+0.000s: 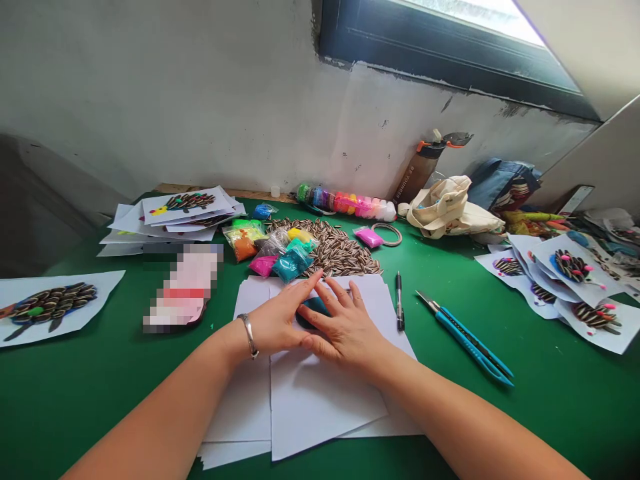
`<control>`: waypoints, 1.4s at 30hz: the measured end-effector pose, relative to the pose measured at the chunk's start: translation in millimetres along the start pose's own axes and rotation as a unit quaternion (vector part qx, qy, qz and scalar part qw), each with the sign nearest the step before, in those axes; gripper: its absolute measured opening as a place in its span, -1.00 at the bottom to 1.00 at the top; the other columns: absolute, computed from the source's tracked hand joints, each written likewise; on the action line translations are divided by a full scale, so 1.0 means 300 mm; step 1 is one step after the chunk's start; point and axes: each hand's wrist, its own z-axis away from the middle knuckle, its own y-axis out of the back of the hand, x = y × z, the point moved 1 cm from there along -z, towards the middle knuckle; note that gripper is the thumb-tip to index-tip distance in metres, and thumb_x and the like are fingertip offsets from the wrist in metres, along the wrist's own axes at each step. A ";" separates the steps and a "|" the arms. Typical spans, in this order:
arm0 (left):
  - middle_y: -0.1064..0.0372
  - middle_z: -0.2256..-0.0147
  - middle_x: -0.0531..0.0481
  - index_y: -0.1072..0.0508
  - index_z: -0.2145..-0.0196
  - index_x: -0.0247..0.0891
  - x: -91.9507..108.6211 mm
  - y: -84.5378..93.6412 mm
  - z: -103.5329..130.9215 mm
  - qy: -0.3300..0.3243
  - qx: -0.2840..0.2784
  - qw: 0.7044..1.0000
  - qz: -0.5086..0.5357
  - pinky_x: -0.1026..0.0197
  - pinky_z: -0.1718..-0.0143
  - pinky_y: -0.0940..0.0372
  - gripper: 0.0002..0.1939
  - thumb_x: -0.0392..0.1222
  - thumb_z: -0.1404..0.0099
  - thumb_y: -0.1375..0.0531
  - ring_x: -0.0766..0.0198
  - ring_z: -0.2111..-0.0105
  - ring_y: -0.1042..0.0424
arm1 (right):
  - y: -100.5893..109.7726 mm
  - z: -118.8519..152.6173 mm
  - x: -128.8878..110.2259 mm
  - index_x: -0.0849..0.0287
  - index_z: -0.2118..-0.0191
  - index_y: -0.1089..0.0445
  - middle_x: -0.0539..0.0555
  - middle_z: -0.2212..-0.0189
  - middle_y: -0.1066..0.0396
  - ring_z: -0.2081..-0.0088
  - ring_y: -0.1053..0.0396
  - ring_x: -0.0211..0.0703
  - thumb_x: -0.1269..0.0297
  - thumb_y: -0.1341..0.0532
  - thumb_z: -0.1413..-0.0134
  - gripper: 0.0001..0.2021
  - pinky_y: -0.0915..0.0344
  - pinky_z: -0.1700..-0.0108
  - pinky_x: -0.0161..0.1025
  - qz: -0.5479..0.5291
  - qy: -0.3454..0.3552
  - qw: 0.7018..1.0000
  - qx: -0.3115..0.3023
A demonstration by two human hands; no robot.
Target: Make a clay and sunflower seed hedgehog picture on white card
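Our left hand (280, 327) and right hand (345, 327), both unclenched, the right's fingers spread, side by side over a blue patch (316, 305) on white paper (320, 407), striped seeds (350, 257) and colourful packets (293, 262) just beyond, green tabletop (110, 400) beneath.

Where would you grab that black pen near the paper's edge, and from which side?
Probably by the middle of the black pen, from above and its right, thumb and finger pinching the long sides. It is slim and lies flat, pointing lengthwise away from the person. Green tabletop borders its right; the white paper and right hand are to its left.
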 end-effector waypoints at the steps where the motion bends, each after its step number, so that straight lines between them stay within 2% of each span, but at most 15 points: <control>1: 0.21 -0.30 -0.14 0.25 -0.30 -0.17 0.001 0.000 0.000 0.001 0.000 1.000 -0.001 -0.06 -0.23 0.10 0.06 -0.19 0.01 -0.31 -0.01 -0.26 0.14 | 0.000 0.001 0.000 -0.15 -0.14 -0.20 0.12 -0.28 0.12 -0.27 0.22 0.25 -0.21 0.14 -0.14 -0.46 0.30 -0.15 0.36 0.001 -0.001 1.000 0.001; 9: 0.22 -0.30 -0.16 0.25 -0.30 -0.23 0.017 0.002 0.002 0.002 -0.001 1.000 -0.016 -0.01 -0.24 0.11 0.04 -0.24 0.00 -0.28 0.01 -0.26 0.14 | 0.004 0.007 0.003 -0.17 -0.15 -0.18 0.11 -0.29 0.13 -0.28 0.26 0.23 -0.22 0.15 -0.14 -0.45 0.36 -0.16 0.36 0.003 0.007 1.000 -0.003; 14: 0.20 -0.30 -0.03 0.19 -0.29 -0.18 -0.006 0.015 0.006 -0.019 -0.013 1.000 -0.021 0.02 -0.26 0.18 -0.11 -0.44 -0.04 -0.06 0.11 -0.27 0.17 | 0.010 0.023 0.013 -0.19 -0.18 -0.13 0.07 -0.31 0.22 -0.29 0.35 0.23 -0.22 0.13 -0.14 -0.45 0.39 -0.16 0.36 0.005 0.023 1.000 -0.004; 19: 0.19 -0.30 0.10 0.11 -0.28 -0.13 -0.039 0.027 0.002 -0.019 -0.003 0.999 0.030 0.08 -0.26 0.13 -0.12 -0.53 0.01 0.08 0.22 -0.26 0.09 | 0.021 0.038 0.016 -0.22 -0.21 -0.05 0.07 -0.33 0.30 -0.30 0.39 0.25 -0.20 0.12 -0.15 -0.46 0.40 -0.15 0.38 0.003 0.041 0.999 -0.008; 23: 0.14 -0.29 0.03 0.08 -0.27 -0.26 -0.035 0.026 -0.001 0.001 0.009 1.000 -0.006 0.12 -0.26 0.15 -0.20 -0.52 -0.05 0.10 0.25 -0.26 0.11 | 0.033 0.044 0.009 -0.19 -0.19 -0.11 0.07 -0.33 0.32 -0.29 0.39 0.28 -0.21 0.12 -0.14 -0.45 0.40 -0.16 0.37 -0.004 0.057 0.998 -0.022; 29: 0.04 -0.26 0.01 0.06 -0.27 -0.23 -0.035 0.016 -0.004 -0.008 0.011 0.998 -0.055 0.15 -0.24 0.08 -0.27 -0.51 -0.12 0.11 0.29 -0.24 0.03 | 0.042 0.046 0.009 -0.16 -0.18 -0.13 0.06 -0.33 0.29 -0.30 0.38 0.27 -0.19 0.09 -0.15 -0.47 0.45 -0.17 0.36 0.004 0.077 0.997 -0.019; 32: 0.00 -0.25 0.00 0.02 -0.26 -0.22 -0.040 0.006 -0.005 -0.021 0.023 0.997 -0.077 0.13 -0.24 0.06 -0.29 -0.50 -0.14 0.11 0.28 -0.23 0.00 | 0.043 0.046 0.016 -0.19 -0.16 -0.16 0.05 -0.32 0.25 -0.30 0.39 0.23 -0.19 0.11 -0.16 -0.48 0.46 -0.17 0.36 -0.001 0.073 0.997 -0.023; 37: -0.02 -0.24 -0.11 0.02 -0.25 -0.34 -0.034 -0.003 -0.007 -0.017 0.030 0.994 -0.104 0.13 -0.23 0.03 -0.32 -0.51 -0.16 0.10 0.24 -0.22 -0.03 | 0.053 0.051 0.055 -0.23 -0.20 -0.07 0.05 -0.33 0.27 -0.30 0.36 0.25 -0.19 0.11 -0.15 -0.47 0.37 -0.16 0.38 -0.013 0.039 0.999 -0.034; 39: -0.01 -0.24 -0.09 0.04 -0.26 -0.32 -0.033 -0.004 -0.007 -0.019 0.028 0.994 -0.105 0.12 -0.23 0.04 -0.30 -0.52 -0.15 0.10 0.24 -0.22 -0.02 | 0.057 0.055 0.064 -0.26 -0.20 -0.07 0.05 -0.33 0.30 -0.30 0.37 0.26 -0.19 0.09 -0.15 -0.48 0.37 -0.16 0.38 -0.011 0.037 0.999 -0.032; 42: 0.00 -0.25 -0.05 0.05 -0.26 -0.25 -0.036 -0.003 -0.007 -0.022 0.025 0.994 -0.106 0.10 -0.23 0.04 -0.28 -0.52 -0.14 0.09 0.24 -0.23 -0.01 | 0.057 0.055 0.055 -0.26 -0.19 -0.09 0.03 -0.33 0.33 -0.30 0.41 0.25 -0.21 0.08 -0.12 -0.47 0.44 -0.16 0.38 -0.012 0.074 0.996 -0.040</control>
